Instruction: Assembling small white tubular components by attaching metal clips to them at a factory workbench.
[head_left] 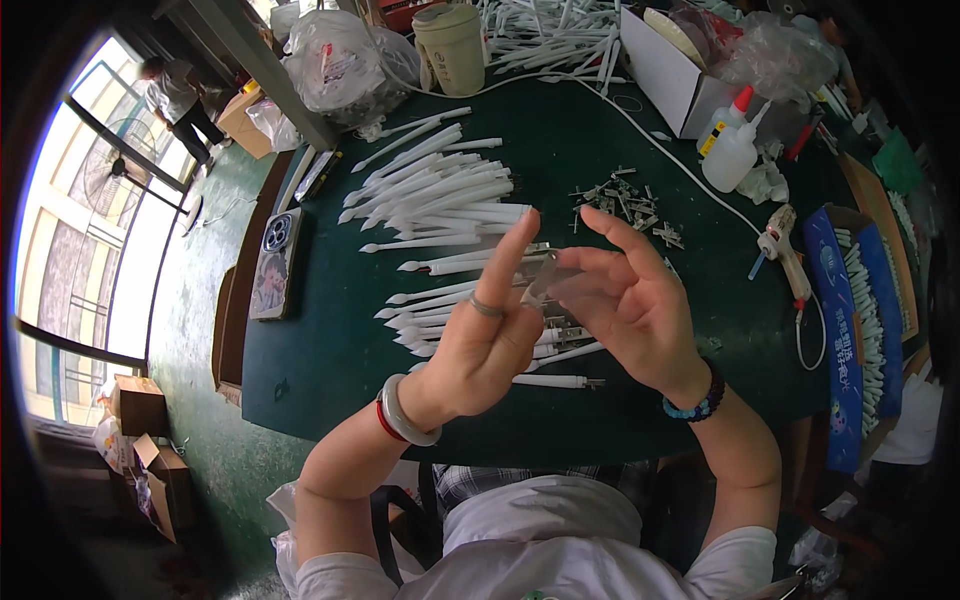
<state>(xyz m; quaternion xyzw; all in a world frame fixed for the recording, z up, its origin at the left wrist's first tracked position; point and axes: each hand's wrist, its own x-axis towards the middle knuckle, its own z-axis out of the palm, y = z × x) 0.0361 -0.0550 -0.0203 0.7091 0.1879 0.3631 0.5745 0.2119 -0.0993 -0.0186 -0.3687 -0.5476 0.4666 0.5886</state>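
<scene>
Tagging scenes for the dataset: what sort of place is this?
Probably a small assembly workshop: many slim white candle-shaped sticks, a loose heap of small silvery metal parts and an off-white gun-shaped corded tool, likely a glue gun, lie out together.

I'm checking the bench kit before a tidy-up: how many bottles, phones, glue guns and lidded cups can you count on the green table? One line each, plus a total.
Bottles: 2
Phone: 1
Glue gun: 1
Lidded cup: 1
Total: 5
</scene>
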